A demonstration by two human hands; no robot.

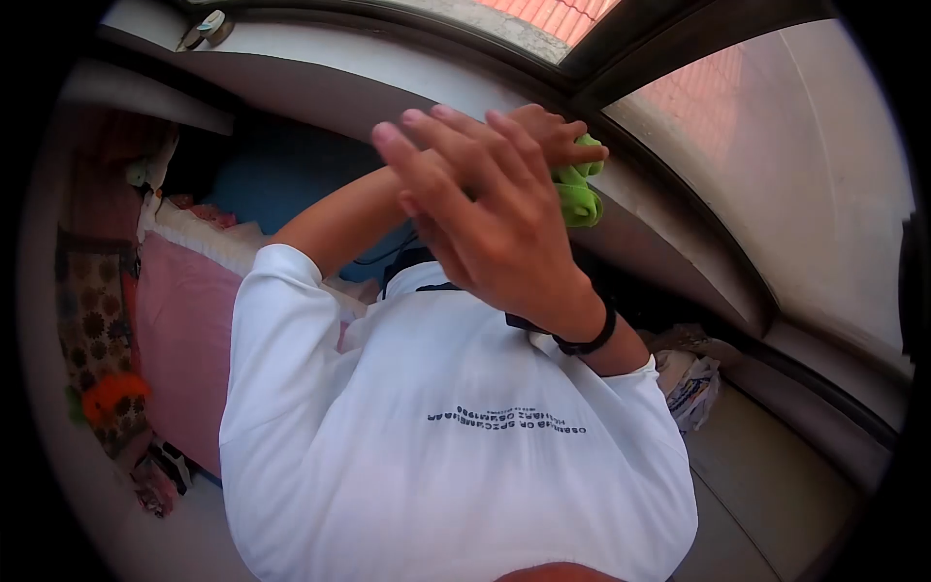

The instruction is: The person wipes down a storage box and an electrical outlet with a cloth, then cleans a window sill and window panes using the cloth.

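My left hand (pixel 545 134) reaches across to the window ledge, its fingers bent over a bright green cloth (pixel 580 202). The cloth is bunched up, and part of it hides under those fingers. Closer to the camera, my right hand (pixel 495 218) is raised with fingers stretched out and nothing in it. It crosses in front of my left forearm and covers part of the left wrist. A black band (pixel 593 335) circles my right wrist.
A window frame (pixel 669 48) with glass panes runs along the top and right above a pale ledge (pixel 320 82). A small round object (pixel 214 27) sits on the ledge at upper left. Pink bedding (pixel 184 339) lies at left, and crumpled papers or bags (pixel 693 388) at right.
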